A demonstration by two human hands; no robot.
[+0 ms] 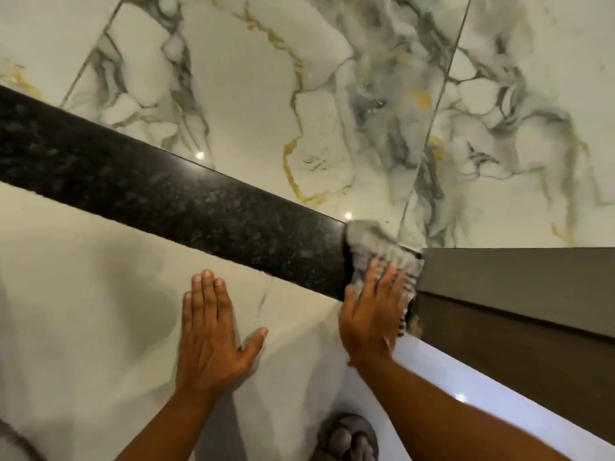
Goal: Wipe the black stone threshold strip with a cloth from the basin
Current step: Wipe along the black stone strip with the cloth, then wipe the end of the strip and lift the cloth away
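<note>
The right hand (372,311) presses a grey cloth (376,247) flat-palmed on the black stone threshold strip's (186,194) right end, its length running up-left past the open, empty left hand (213,331).

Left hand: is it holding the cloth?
No. The left hand lies flat and empty on the pale floor; the cloth is under the right hand.
</note>
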